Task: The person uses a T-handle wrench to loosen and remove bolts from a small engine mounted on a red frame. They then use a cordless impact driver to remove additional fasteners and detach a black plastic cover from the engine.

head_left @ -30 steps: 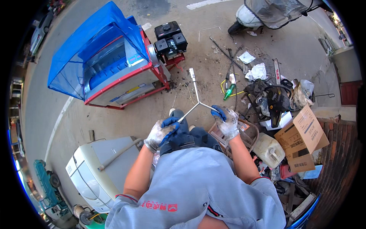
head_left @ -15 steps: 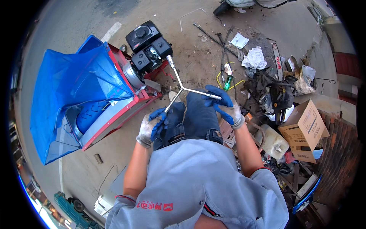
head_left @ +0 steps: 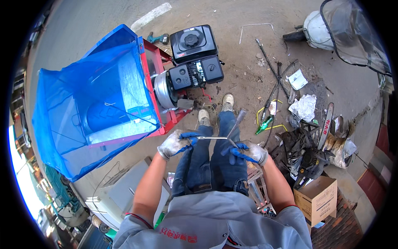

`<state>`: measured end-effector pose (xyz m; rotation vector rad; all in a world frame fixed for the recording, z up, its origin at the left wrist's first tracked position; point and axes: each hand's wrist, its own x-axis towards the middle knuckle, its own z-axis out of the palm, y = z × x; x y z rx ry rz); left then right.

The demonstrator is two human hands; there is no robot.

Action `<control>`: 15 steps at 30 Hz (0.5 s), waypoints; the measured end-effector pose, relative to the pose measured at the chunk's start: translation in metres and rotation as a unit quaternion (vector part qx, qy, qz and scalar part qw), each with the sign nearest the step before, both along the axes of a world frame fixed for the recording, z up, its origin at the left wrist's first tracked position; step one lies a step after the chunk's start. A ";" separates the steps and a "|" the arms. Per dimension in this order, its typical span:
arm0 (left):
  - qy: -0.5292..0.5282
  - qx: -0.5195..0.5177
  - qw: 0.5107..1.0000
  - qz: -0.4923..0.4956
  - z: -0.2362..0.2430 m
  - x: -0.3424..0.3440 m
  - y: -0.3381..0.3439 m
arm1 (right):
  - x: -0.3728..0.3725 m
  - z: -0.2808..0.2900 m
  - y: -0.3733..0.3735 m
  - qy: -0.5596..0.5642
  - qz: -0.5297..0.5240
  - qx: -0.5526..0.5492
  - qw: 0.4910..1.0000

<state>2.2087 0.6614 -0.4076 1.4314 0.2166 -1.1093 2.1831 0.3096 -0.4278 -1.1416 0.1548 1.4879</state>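
left hand [head_left: 176, 143] closed, right hand [head_left: 248, 152] closed

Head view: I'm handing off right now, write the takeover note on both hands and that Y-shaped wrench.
Left hand: gloved, shut on one arm of the Y-shaped socket wrench.
Right hand: gloved, shut on another arm; the third arm points up and away, free.
The wrench is in the air above the knees, touching no bolt.
The black engine on the red frame stands just ahead of the feet.
Done: wrench in hand. Left: nothing fitted yet.

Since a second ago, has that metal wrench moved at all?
Yes. Against the person's legs, the wrench has come down: earlier it stood above the knees, now both gloved hands, left hand and right hand, hold it over the thighs.
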 end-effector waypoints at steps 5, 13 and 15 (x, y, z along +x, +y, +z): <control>-0.046 0.213 0.971 0.096 -0.094 0.018 -0.016 | 0.016 -0.073 0.006 -0.300 0.035 -0.136 0.944; 0.015 0.043 0.993 0.111 -0.112 0.026 -0.003 | 0.082 -0.184 0.055 -0.577 0.166 -0.226 0.767; 0.067 0.087 0.981 0.158 -0.113 0.036 -0.005 | 0.094 -0.206 0.073 -0.571 0.166 -0.249 0.765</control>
